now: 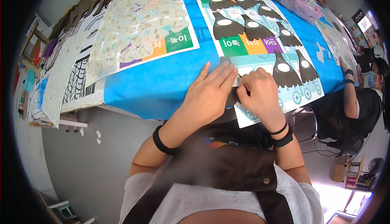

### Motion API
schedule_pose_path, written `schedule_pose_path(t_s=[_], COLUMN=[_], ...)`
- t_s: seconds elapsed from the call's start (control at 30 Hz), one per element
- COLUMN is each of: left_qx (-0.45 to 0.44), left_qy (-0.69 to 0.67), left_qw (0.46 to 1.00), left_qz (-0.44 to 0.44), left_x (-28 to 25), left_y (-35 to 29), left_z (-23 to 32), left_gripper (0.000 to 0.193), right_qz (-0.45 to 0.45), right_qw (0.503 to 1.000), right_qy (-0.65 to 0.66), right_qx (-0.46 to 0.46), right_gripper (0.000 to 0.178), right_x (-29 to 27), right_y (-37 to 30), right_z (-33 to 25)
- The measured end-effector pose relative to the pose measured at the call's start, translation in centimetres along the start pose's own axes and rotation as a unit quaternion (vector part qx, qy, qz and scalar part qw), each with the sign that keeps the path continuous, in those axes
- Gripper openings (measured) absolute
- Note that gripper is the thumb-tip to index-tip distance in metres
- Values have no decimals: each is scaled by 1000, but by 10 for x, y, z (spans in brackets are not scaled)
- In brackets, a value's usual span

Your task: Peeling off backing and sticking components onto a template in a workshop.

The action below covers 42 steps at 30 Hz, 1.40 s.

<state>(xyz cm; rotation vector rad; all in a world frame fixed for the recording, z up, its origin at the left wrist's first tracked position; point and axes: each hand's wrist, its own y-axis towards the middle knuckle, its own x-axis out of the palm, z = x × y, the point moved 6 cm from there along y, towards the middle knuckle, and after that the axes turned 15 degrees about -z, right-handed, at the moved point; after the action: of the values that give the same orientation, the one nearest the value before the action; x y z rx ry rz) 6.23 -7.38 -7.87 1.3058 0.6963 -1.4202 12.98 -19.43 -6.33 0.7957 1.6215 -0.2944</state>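
Observation:
At the table's near edge my left hand (209, 92) lies flat, fingers stretched and thumb apart, pressing on a dark paper cutout (232, 98). Close beside it, my right hand (260, 90) is closed with curled fingers over the same cutout. A small white bit shows between the hands; what the right fingers hold is hidden. Beneath both hands is a printed sheet (244, 61) with coloured blocks and wheels. Several dark skirt-shaped cutouts, each with a white oval, lie on it, such as one cutout (280, 75) right of my right hand.
A blue cover (138, 90) spans the table. At left lies another sheet (178, 41) covered with pale spotted cutouts (134, 25), beside black-and-white drawn sheets (77, 73). A pinkish plastic bag (294, 4) sits at the far right. A masked co-worker (349, 106) works at the right edge.

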Motion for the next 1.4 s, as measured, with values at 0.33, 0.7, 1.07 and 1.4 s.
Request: schedule_pose_path(t_s=[0.33,0.7,1.07,1.4], left_qx=[-31,-125,-318,-130], left_qy=[9,-119,138,291], left_qw=[995,918,894,948], left_qz=[91,356,285,9], left_x=[-7,-48,-116,-105], left_y=[-19,-75,-142,-101], left_z=[-5,-70,-172,-171], left_gripper=[41,8,26,6], right_qz=[18,82,-84,-48], right_qw=[996,968,950,972], right_qy=[-83,-210,-133,-123], right_qx=[-15,111,268,196], right_gripper=[13,25,57,53], right_x=[-4,-68,-63,-64], right_y=[-10,-47,-73,-68], right_z=[-5,108,182,205])
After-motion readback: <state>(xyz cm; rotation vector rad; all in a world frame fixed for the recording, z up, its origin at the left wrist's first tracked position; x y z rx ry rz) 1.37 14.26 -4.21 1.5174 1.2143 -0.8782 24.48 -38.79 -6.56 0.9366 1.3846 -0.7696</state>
